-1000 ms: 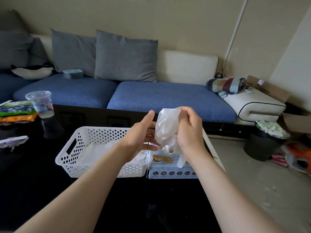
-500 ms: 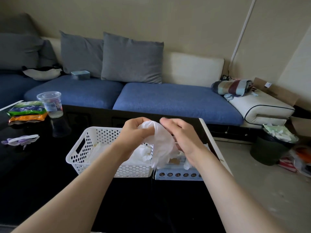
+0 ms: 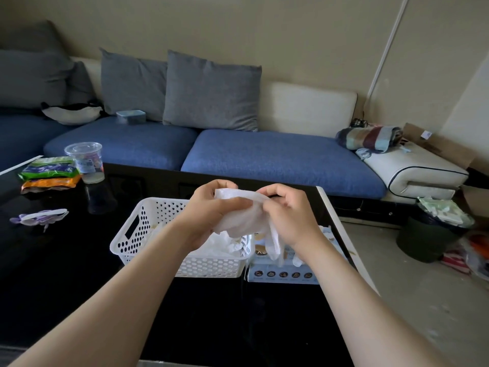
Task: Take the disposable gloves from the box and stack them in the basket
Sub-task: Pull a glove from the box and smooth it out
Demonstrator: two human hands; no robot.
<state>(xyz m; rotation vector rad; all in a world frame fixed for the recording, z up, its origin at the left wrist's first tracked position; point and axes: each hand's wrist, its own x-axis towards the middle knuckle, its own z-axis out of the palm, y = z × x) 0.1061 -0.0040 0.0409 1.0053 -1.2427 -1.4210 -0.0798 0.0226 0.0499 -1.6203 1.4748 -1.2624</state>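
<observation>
A thin, translucent white disposable glove (image 3: 244, 217) is stretched between both hands above the table. My left hand (image 3: 209, 210) grips its left end and my right hand (image 3: 289, 215) pinches its right end, so the glove's loose fingers dangle below. Under my left hand stands a white perforated basket (image 3: 137, 234) with crumpled gloves (image 3: 222, 243) lying inside. Right beside the basket sits the pale blue glove box (image 3: 283, 275), partly hidden by my right wrist, with more gloves poking out of its top.
The black glossy table (image 3: 66, 274) also carries a clear plastic cup (image 3: 86, 161), snack packets (image 3: 50, 174) and a purple wrapper (image 3: 39, 217) at the left. A blue sofa stands behind. A dark bin (image 3: 434, 234) sits on the floor at the right.
My right hand brought the glove down from upright; my left hand took hold of its other end, and both now spread it sideways over the basket and box.
</observation>
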